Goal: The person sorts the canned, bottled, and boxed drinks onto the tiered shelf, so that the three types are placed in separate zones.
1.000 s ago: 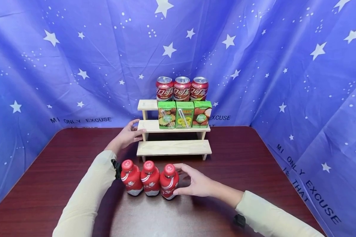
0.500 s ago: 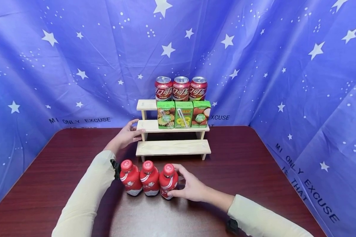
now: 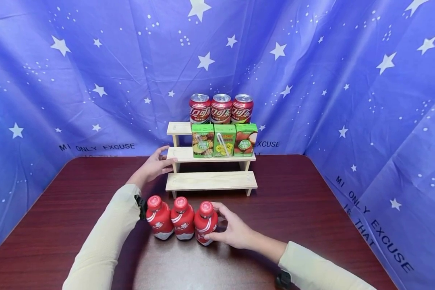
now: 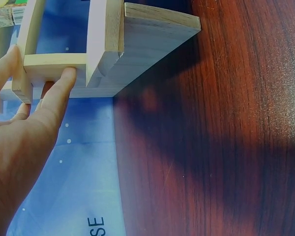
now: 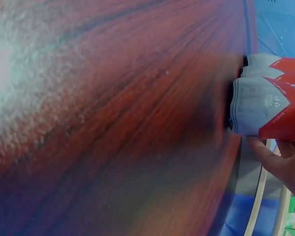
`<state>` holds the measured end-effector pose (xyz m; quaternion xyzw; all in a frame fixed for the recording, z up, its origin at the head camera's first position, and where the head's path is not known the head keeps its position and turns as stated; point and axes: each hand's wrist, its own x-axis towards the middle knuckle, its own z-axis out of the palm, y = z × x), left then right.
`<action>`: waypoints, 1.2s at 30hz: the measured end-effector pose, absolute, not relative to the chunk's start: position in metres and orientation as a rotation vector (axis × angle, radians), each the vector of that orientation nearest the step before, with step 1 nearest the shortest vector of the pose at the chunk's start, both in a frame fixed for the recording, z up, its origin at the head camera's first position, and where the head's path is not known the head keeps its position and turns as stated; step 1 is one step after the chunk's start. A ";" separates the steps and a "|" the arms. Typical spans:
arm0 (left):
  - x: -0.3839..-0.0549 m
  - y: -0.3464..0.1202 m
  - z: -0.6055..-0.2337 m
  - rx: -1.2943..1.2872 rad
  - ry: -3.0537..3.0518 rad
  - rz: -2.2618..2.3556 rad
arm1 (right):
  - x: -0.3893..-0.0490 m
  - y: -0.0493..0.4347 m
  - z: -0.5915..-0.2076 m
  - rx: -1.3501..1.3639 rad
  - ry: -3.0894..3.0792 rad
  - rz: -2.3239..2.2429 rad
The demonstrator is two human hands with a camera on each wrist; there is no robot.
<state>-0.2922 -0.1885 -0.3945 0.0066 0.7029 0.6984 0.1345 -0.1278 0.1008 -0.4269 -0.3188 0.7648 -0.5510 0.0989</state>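
Observation:
A three-tier wooden step shelf [image 3: 210,181] stands on the table. My left hand [image 3: 154,165] grips the left end of its middle tier, thumb and fingers on either side of the wood in the left wrist view. Before the shelf, a row of three red bottles with grey-white bottoms stands upright: a left bottle [image 3: 160,221], a middle bottle [image 3: 183,221] and a right bottle [image 3: 206,221]. My right hand [image 3: 233,229] holds the right bottle from its right side, thumb across the front and fingers behind. In the right wrist view the bottle's base is close to the tabletop.
Three red cola cans [image 3: 221,109] line the top tier. On the middle tier are three green juice boxes [image 3: 224,141], side by side. The bottom tier [image 3: 210,181] is bare wood. Starry blue cloth [image 3: 130,80] hangs behind and beside the dark red table [image 3: 290,193].
My right hand has moved left and closed around the right bottle, its thumb now farther across the front. The left hand keeps its place on the shelf.

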 end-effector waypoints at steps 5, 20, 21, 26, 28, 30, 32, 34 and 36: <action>-0.293 -0.189 -0.396 0.031 2.043 2.018 | -0.128 0.103 -0.426 -0.953 2.279 -1.633; -0.294 -0.188 -0.397 0.037 2.066 2.003 | -0.140 0.108 -0.408 -0.920 2.335 -1.703; -0.294 -0.188 -0.397 0.042 2.064 2.004 | -0.142 0.108 -0.407 -0.913 2.346 -1.704; -0.295 -0.189 -0.399 0.035 2.049 2.014 | -0.148 0.108 -0.404 -0.907 2.341 -1.749; -0.295 -0.189 -0.399 0.036 2.049 2.016 | -0.151 0.108 -0.403 -0.904 2.326 -1.775; -0.295 -0.189 -0.399 0.033 2.045 2.023 | -0.154 0.107 -0.402 -0.905 2.315 -1.795; -0.295 -0.189 -0.399 0.033 2.044 2.024 | -0.157 0.108 -0.400 -0.886 2.319 -1.803; -0.295 -0.189 -0.398 0.025 2.037 2.031 | -0.160 0.107 -0.399 -0.877 2.324 -1.815; -0.295 -0.189 -0.398 0.028 2.040 2.028 | -0.163 0.107 -0.397 -0.859 2.345 -1.816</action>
